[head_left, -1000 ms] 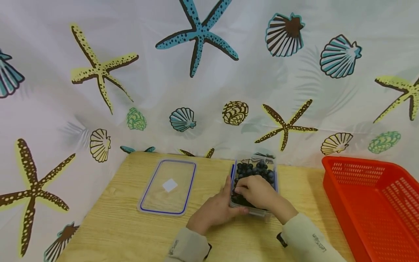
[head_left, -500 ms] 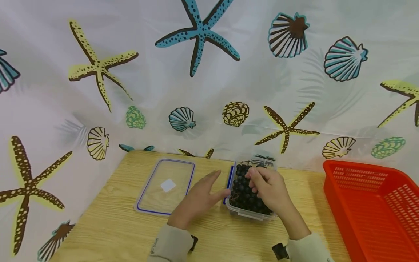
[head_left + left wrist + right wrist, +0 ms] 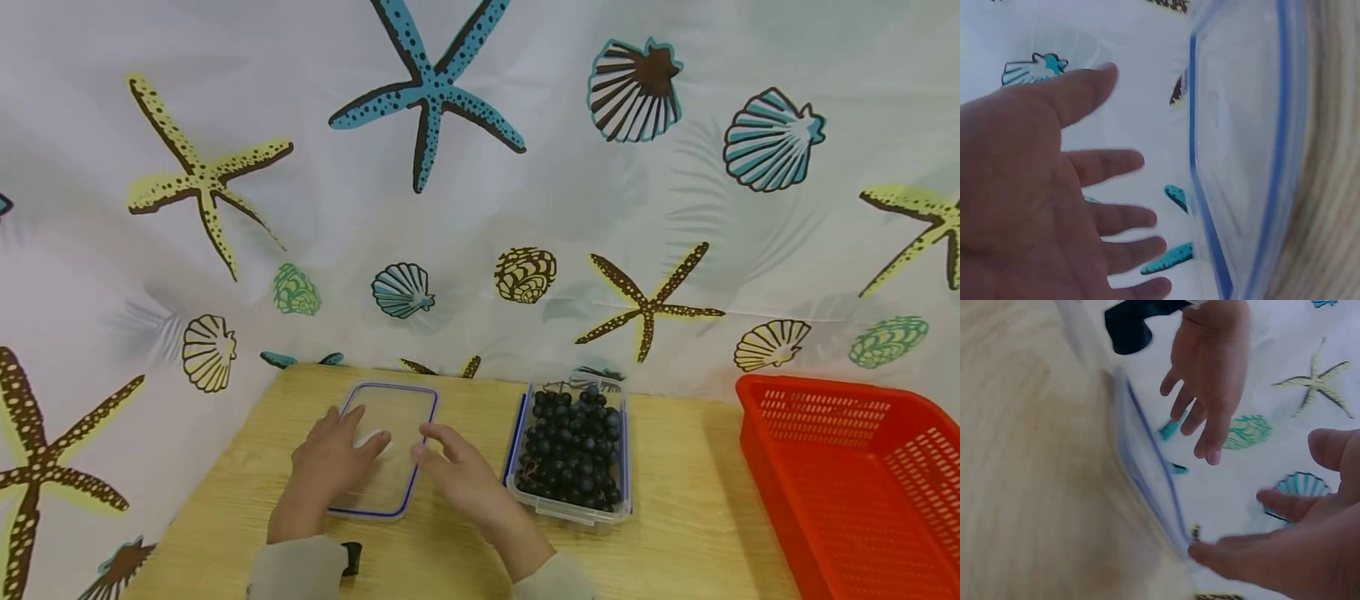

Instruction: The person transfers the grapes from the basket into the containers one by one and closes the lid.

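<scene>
A clear plastic lid (image 3: 408,408) with a blue seal and a small white square lies flat on the left of the table. Above its left part hovers my left hand (image 3: 330,462), fingers spread and apart from the lid in the left wrist view. My right hand (image 3: 468,483) is at the lid's right edge, its fingers loosely bent around nothing. In the right wrist view, a fingertip of my right hand (image 3: 1297,550) comes close to the lid; contact is unclear. Dark grapes (image 3: 573,446) fill a clear container (image 3: 555,507) to the right of my hands.
At the far right stands a red plastic basket (image 3: 832,479) with perforated walls. Bare wooden tabletop (image 3: 682,483) lies between it and the grape container. A white curtain (image 3: 465,217) printed with starfish and shells hangs behind and left of the table.
Both hands have left the grape container and moved left to the lid. My right hand has come off the grapes. The container and lid stay in place.
</scene>
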Tool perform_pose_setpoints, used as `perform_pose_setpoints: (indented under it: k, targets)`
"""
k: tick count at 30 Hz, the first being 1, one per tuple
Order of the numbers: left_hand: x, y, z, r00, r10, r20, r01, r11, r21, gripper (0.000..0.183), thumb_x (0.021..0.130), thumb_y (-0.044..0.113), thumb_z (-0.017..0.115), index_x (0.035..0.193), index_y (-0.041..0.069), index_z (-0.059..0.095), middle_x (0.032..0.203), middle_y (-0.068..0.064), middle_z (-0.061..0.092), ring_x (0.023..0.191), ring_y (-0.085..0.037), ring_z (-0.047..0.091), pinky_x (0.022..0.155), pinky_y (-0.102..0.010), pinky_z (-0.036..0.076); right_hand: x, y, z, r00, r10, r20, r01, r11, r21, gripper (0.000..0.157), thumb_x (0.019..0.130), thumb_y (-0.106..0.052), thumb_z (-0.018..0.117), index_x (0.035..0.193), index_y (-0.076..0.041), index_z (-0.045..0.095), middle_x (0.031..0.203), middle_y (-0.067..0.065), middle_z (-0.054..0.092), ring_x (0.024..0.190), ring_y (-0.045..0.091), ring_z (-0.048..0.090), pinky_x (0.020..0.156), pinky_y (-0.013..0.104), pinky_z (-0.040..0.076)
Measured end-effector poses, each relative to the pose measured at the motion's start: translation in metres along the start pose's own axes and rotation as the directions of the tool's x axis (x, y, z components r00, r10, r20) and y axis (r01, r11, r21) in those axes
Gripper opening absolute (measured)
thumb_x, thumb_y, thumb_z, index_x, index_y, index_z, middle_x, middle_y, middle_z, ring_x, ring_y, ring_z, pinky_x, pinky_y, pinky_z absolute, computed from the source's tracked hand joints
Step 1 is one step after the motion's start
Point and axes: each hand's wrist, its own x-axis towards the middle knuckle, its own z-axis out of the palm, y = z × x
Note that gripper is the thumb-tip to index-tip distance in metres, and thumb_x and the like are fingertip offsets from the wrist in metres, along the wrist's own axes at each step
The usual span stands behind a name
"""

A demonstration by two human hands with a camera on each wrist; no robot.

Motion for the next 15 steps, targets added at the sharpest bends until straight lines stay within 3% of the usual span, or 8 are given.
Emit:
perform_pose_setpoints:
  k: [3,6,15]
  targets:
    - [-0.002,-0.011,0.0,0.995,-0.09,0.045,0.091,0.996,-0.013,0.085,0.103,0.047,0.051,0.155,-0.012,0.019,0.153,-0.047,0.006,0.138,-0.066,0.013,0.1,-0.081,0.02,0.01,0.011,0.013,0.998,0.067,-0.019,-0.067,0.998,0.0,0.065,0.104,-0.038,0.058,0.158,-0.01,0.035,0.162,0.02,0.026,0.145,0.05,0.023,0.109,0.068,0.025]
    - [-0.002,-0.014,0.003,0.987,-0.131,0.091,0.136,0.989,-0.054,0.092,0.103,0.047,0.052,0.154,-0.015,0.008,0.151,-0.049,0.002,0.135,-0.069,0.013,0.1,-0.081,0.021,0.016,0.016,0.017,0.994,0.102,-0.049,-0.101,0.994,0.033,0.072,0.102,-0.031,0.061,0.16,-0.007,0.027,0.163,0.023,0.02,0.146,0.05,0.019,0.11,0.069,0.023]
    - [0.001,-0.002,0.011,0.986,-0.127,0.109,0.132,0.991,-0.038,0.096,0.103,0.049,0.052,0.153,-0.018,0.004,0.149,-0.05,0.012,0.133,-0.069,0.021,0.1,-0.075,0.03,0.019,0.02,0.015,0.992,0.121,-0.024,-0.118,0.988,0.097,0.075,0.102,-0.028,0.062,0.162,-0.01,0.021,0.165,0.021,0.014,0.15,0.046,0.008,0.113,0.067,0.015]
